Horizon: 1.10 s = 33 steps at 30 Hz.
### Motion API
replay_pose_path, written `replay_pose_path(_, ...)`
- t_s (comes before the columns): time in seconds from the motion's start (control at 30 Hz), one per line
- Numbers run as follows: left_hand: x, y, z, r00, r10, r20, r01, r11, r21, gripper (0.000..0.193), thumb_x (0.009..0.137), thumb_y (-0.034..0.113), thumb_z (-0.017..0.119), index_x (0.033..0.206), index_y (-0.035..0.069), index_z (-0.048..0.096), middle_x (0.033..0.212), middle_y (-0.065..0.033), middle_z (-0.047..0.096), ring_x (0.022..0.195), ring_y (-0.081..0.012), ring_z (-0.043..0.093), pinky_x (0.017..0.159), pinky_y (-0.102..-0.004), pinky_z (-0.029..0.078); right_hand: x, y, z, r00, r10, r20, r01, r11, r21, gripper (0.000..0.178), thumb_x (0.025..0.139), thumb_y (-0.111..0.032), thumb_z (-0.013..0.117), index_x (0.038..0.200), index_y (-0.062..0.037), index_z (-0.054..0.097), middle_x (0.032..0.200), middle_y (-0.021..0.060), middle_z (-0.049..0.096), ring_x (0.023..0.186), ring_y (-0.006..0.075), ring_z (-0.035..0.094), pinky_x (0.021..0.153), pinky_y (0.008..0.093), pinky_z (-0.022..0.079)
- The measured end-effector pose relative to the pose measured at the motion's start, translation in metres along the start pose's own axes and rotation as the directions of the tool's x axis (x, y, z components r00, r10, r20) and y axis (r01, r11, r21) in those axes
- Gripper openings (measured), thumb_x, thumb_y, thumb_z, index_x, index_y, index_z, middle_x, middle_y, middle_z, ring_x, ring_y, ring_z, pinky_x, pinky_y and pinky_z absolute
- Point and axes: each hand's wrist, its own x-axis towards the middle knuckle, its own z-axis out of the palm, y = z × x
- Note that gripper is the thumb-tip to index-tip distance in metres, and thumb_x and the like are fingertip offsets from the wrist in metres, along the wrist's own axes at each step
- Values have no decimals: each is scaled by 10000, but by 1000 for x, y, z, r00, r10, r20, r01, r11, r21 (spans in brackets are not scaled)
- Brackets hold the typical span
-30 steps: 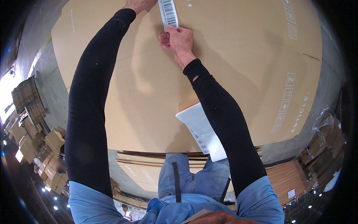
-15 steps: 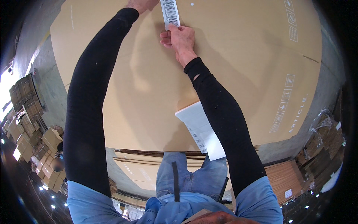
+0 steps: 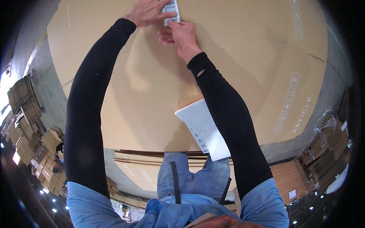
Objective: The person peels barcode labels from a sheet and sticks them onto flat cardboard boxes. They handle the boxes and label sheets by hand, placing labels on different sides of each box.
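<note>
A white barcode label (image 3: 173,8) lies at the top of the view on a large flat brown cardboard box (image 3: 243,64). My left hand (image 3: 147,13) rests across it with fingers stretched and spread, partly covering the print. At the label's near edge my right hand (image 3: 184,35) pinches it between thumb and forefinger, the other fingers loosely curled. A stack of white sheets (image 3: 201,123), some with small barcodes, lies on the box's near edge, partly hidden under my right forearm.
More flat cardboard (image 3: 140,173) is stacked low by my legs. Piled cartons (image 3: 47,167) stand at the left, a person's dark shape beside them. Plastic-wrapped cardboard (image 3: 330,140) and a brown stack (image 3: 289,180) are at the right. Grey concrete floor (image 3: 53,91) surrounds the box.
My left hand has come down and right onto the label, its fingers now spread over it. My right hand keeps its pinch at the label's near edge, and the view has shifted slightly.
</note>
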Motion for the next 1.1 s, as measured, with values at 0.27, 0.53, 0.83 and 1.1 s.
replay_pose_path(0.27,18,-11,-4,995,-102,-16,103,994,43,744,956,609,479,1259,-64,570,1641,-265,126,1510,-456,146,1202,-646,108,0,-6,-2,999,43,7,-43,999,-4,239,967,-191,576,1005,39,631,839,156,734,615,226,706,598,340,590)
replay_pose_path(0.53,21,-4,11,973,-214,-82,216,976,19,820,967,645,420,1333,-79,540,1640,-270,124,1513,-452,133,1199,-655,92,-11,2,-12,985,148,87,-145,989,-42,247,958,-211,599,965,30,652,821,149,723,570,197,675,553,322,567)
replay_pose_path(0.83,-23,48,24,994,-87,-66,81,994,-77,645,932,561,563,1098,-59,633,1612,-311,166,1490,-497,164,1193,-660,114,-51,-10,-157,894,-421,-156,320,842,-434,270,954,-243,666,1068,-2,707,902,26,703,780,99,623,699,253,509)
replay_pose_path(1.1,-75,110,26,997,41,-71,-46,996,-81,667,964,680,417,1014,38,590,1617,-247,215,1501,-395,219,1198,-590,193,-54,-11,-289,330,-944,33,99,0,-995,242,939,-198,637,1151,-86,664,1179,130,585,1121,302,549,931,435,460)
